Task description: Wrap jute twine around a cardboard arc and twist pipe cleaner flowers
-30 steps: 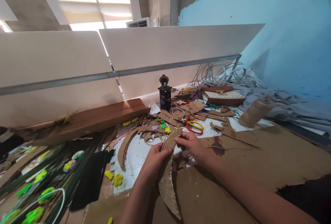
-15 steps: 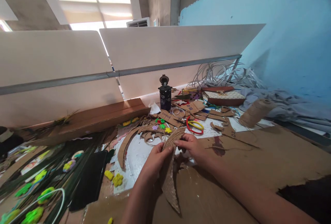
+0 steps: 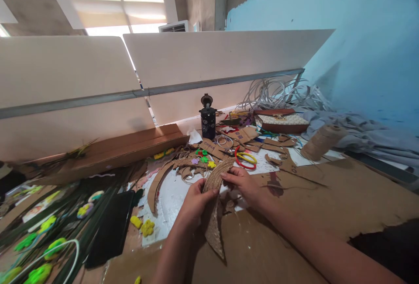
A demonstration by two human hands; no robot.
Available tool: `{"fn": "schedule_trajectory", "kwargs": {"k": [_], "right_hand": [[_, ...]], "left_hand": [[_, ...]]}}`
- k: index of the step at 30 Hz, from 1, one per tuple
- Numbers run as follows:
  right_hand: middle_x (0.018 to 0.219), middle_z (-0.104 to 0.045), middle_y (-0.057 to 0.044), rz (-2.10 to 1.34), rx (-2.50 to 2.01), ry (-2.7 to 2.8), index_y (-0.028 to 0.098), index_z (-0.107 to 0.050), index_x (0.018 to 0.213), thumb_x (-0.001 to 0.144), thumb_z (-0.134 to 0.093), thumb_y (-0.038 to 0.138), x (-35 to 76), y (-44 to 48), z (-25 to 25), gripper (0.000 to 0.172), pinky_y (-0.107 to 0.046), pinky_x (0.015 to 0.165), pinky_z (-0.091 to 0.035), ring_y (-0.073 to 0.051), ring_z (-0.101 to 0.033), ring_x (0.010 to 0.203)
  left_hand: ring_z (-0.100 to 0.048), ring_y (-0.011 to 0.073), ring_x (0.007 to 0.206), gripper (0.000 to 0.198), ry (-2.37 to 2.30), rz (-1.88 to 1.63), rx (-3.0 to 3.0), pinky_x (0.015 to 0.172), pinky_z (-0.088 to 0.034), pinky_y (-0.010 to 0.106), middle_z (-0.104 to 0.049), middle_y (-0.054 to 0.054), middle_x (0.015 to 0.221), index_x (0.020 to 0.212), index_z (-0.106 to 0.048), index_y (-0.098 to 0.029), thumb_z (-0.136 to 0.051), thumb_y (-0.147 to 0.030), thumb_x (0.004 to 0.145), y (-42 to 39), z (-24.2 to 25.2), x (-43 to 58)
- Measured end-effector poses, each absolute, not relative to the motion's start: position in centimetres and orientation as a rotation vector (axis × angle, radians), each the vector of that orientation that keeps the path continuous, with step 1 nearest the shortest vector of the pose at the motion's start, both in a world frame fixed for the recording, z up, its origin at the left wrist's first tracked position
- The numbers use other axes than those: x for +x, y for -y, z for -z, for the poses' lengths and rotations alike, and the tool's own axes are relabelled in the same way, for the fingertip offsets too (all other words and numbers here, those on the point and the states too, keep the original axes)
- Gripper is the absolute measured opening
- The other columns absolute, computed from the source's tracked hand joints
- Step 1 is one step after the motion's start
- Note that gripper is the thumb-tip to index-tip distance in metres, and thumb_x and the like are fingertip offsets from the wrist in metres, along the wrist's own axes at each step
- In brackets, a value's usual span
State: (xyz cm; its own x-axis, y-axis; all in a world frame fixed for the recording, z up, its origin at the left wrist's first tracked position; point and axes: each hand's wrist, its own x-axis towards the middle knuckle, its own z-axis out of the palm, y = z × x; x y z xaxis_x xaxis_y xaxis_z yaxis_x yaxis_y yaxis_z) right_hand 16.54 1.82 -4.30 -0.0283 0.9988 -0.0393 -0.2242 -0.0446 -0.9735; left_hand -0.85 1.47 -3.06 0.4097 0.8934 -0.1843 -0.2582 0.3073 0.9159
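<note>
Between my hands is a curved crescent wrapped in brown twine [image 3: 214, 220], its pointed end hanging down toward me. My left hand [image 3: 193, 203] pinches its left edge near the middle, thumb on top. Higher up, the thumb and fingers of my right hand [image 3: 240, 183] grip the right edge. Beyond them lie a red ring and a yellow ring [image 3: 248, 160], and small green, purple and yellow flowers [image 3: 203, 157]. A curved cardboard strip [image 3: 157, 188] rests to the left on the white surface.
A black bottle with its lid up [image 3: 208, 118] stands behind the scraps. To the right are a twine spool [image 3: 322, 142], a handbag [image 3: 281, 122] and grey cloth [image 3: 353, 131]. A black tablet-like slab [image 3: 111, 229] lies left. A large cardboard sheet [image 3: 343, 196] covers the right front.
The crescent's lower tip has risen slightly, and my left thumb has slid a little down its face. Both hands keep hold of it. The view has shifted slightly.
</note>
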Motion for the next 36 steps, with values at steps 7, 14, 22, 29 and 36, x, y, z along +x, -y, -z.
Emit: {"fn": "schedule_trajectory", "kwargs": {"k": [7, 14, 22, 29, 36], "right_hand": [[0.071, -0.07, -0.002, -1.42, -1.029, 1.054, 0.017, -0.072, 0.077, 0.061, -0.085, 0.042, 16.09, -1.42, 4.18, 0.033, -0.028, 0.059, -0.043, -0.016, -0.058, 0.061], [0.073, -0.073, -0.004, -1.483, -0.996, 1.033, 0.015, -0.075, 0.079, 0.064, -0.082, 0.04, 16.15, -1.33, 4.42, 0.029, -0.03, 0.06, -0.048, -0.017, -0.062, 0.06], [0.074, -0.07, -0.003, -1.391, -0.996, 1.0, 0.017, -0.071, 0.08, 0.065, -0.082, 0.044, 16.26, -1.41, 3.82, 0.033, -0.03, 0.058, -0.046, -0.018, -0.06, 0.061], [0.058, -0.054, 0.003, -1.288, -1.061, 0.987, 0.019, -0.059, 0.068, 0.066, -0.082, 0.051, 16.7, -1.95, 4.15, 0.039, -0.025, 0.048, -0.032, -0.011, -0.042, 0.051], [0.059, -0.054, 0.003, -1.294, -1.056, 1.002, 0.02, -0.059, 0.071, 0.066, -0.079, 0.053, 16.59, -1.82, 4.31, 0.039, -0.026, 0.05, -0.032, -0.013, -0.044, 0.052]], "left_hand": [[-0.069, 0.019, 0.063, 0.042, -0.78, -0.843, 0.916, 0.062, -0.053, 0.028, -0.075, 0.006, 0.079, 0.095, -0.068, -0.015, -0.087, -0.032, 0.061, -1.51, 2.92, -1.04], [-0.063, 0.015, 0.054, 0.037, -0.822, -0.869, 0.957, 0.053, -0.049, 0.024, -0.071, 0.002, 0.071, 0.087, -0.067, -0.015, -0.087, -0.024, 0.058, -1.4, 2.99, -0.72], [-0.06, 0.0134, 0.049, 0.047, -0.78, -0.833, 0.875, 0.051, -0.049, 0.024, -0.069, 0.001, 0.066, 0.096, -0.063, -0.016, -0.088, -0.035, 0.061, -1.13, 2.55, -0.69], [-0.056, 0.0111, 0.044, 0.044, -0.855, -0.829, 0.885, 0.045, -0.044, 0.021, -0.066, 0.0, 0.06, 0.087, -0.062, -0.017, -0.087, -0.039, 0.058, -1.58, 2.74, -1.14], [-0.055, 0.0114, 0.044, 0.042, -0.891, -0.814, 0.888, 0.045, -0.042, 0.021, -0.066, 0.0, 0.058, 0.087, -0.063, -0.017, -0.084, -0.036, 0.057, -1.63, 2.43, -1.15]]}}
